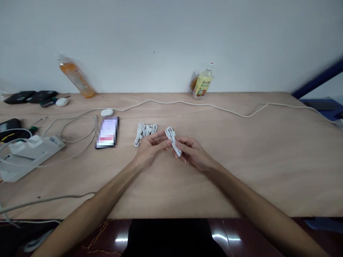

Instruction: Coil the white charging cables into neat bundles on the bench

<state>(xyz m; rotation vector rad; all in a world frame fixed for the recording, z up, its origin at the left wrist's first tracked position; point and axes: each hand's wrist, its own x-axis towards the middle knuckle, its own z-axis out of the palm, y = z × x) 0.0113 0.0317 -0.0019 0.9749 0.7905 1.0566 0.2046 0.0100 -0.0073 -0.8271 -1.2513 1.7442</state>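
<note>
A white cable folded into a narrow bundle [173,142] is held between both hands above the table. My left hand [151,148] pinches its left side, thumb on top. On its right side, my right hand [194,151] grips the same bundle with thumb and fingers. Just behind my left hand, more bundled white cables [144,132] lie on the table, partly covered by the fingers.
A phone [107,132] and a white earbud case [107,112] lie left of the hands. Farther left is a power strip [32,153] with chargers and wires. An orange bottle [77,80] and a yellow bottle [203,84] stand by the wall. One long cable [182,102] crosses the table's back.
</note>
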